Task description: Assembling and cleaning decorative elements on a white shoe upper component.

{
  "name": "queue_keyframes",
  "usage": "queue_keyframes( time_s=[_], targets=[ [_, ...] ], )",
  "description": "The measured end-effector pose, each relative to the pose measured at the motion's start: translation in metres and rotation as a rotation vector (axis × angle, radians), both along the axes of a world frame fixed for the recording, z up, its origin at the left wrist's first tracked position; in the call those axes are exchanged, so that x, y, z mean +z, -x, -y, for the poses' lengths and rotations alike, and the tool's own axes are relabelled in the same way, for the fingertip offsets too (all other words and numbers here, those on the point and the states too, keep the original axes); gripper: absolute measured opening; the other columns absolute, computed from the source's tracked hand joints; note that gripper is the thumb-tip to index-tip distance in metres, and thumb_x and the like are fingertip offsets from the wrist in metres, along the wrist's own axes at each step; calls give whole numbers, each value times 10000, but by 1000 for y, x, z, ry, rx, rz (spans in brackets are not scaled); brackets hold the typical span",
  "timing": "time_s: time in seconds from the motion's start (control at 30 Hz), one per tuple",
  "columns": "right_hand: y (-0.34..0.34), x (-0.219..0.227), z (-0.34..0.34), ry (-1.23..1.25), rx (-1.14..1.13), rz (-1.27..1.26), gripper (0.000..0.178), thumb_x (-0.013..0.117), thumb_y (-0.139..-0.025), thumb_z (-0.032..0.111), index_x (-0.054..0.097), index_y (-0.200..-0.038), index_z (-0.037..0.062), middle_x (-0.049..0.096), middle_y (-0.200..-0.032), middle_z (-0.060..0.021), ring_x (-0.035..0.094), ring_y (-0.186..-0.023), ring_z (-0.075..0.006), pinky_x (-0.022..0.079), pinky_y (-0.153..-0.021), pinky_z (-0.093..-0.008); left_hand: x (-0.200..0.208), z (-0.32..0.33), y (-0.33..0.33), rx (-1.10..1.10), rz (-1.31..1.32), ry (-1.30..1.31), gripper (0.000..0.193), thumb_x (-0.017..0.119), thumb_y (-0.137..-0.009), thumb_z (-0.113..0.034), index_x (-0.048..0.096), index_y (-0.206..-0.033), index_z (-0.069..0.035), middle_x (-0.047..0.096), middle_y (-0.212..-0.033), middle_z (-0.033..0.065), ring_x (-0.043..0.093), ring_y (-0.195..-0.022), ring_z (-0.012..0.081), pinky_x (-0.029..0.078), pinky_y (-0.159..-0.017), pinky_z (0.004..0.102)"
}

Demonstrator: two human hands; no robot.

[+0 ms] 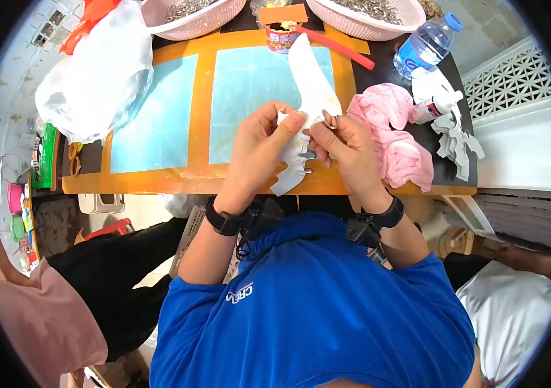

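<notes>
Above the table's near edge, my left hand (pixel 264 143) is closed on a white strip (pixel 311 74) that looks like paper or thin cloth. The strip reaches up toward a red cup, and its ragged lower end hangs below my fingers. Small shiny metal pieces (pixel 308 156) sit along its edge between my hands. My right hand (pixel 348 147) is closed too, its thumb and fingers pinching a small metal piece (pixel 329 121) against the strip. What exactly that piece is cannot be made out.
Pink baskets of small metal parts (pixel 379 24) stand at the back, near the red cup (pixel 282 42) with a red stick (pixel 340 48). Pink cloth (pixel 395 139), a water bottle (pixel 425 46) and white scraps (pixel 456 142) lie right. A white plastic bag (pixel 97 77) is left. People sit both sides.
</notes>
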State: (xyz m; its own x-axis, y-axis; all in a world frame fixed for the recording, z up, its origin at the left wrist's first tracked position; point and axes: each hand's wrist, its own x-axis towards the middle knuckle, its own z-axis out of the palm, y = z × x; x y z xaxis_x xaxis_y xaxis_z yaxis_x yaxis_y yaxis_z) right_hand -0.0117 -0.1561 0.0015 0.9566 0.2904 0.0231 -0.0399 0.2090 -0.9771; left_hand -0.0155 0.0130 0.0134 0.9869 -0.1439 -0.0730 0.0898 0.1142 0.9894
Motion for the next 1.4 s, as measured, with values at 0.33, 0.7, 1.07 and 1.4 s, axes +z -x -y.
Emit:
queue_keyframes(
  time_s=[0.33, 0.7, 1.07, 1.4],
  targets=[
    [4, -4, 1, -30, -95, 20, 212, 623, -960, 238, 606, -906, 33, 579, -707, 9, 508, -580, -49, 392, -506, -201, 9, 3, 6, 30, 101, 156, 335, 679, -902, -91, 453, -1146, -52, 624, -956, 44, 587, -817, 78, 466, -714, 217],
    [-8, 8, 14, -37, 101, -86, 214, 687, -902, 192, 629, -992, 7, 621, -833, -2, 570, -756, -87, 461, -644, -245, 6, -1, 1, -75, 151, 108, 382, 624, -861, 36, 454, -1188, -66, 582, -1008, 15, 578, -895, 90, 458, -782, 210],
    [-3, 5, 16, 104, 29, 179, 264, 704, -894, 165, 650, -1086, -8, 680, -953, -33, 602, -848, -92, 485, -745, -262, 8, -8, -5, -214, -60, 190, 423, 674, -847, 6, 474, -1206, -90, 618, -1006, 11, 600, -882, 101, 460, -754, 221],
    [-9, 5, 23, -11, 112, 156, 206, 712, -884, 141, 653, -1020, -3, 684, -895, -32, 616, -823, -86, 495, -723, -244, 0, -3, -1, -260, -340, 503, 268, 643, -868, 18, 540, -1100, -70, 645, -930, 14, 615, -841, 90, 465, -731, 228]
  ],
)
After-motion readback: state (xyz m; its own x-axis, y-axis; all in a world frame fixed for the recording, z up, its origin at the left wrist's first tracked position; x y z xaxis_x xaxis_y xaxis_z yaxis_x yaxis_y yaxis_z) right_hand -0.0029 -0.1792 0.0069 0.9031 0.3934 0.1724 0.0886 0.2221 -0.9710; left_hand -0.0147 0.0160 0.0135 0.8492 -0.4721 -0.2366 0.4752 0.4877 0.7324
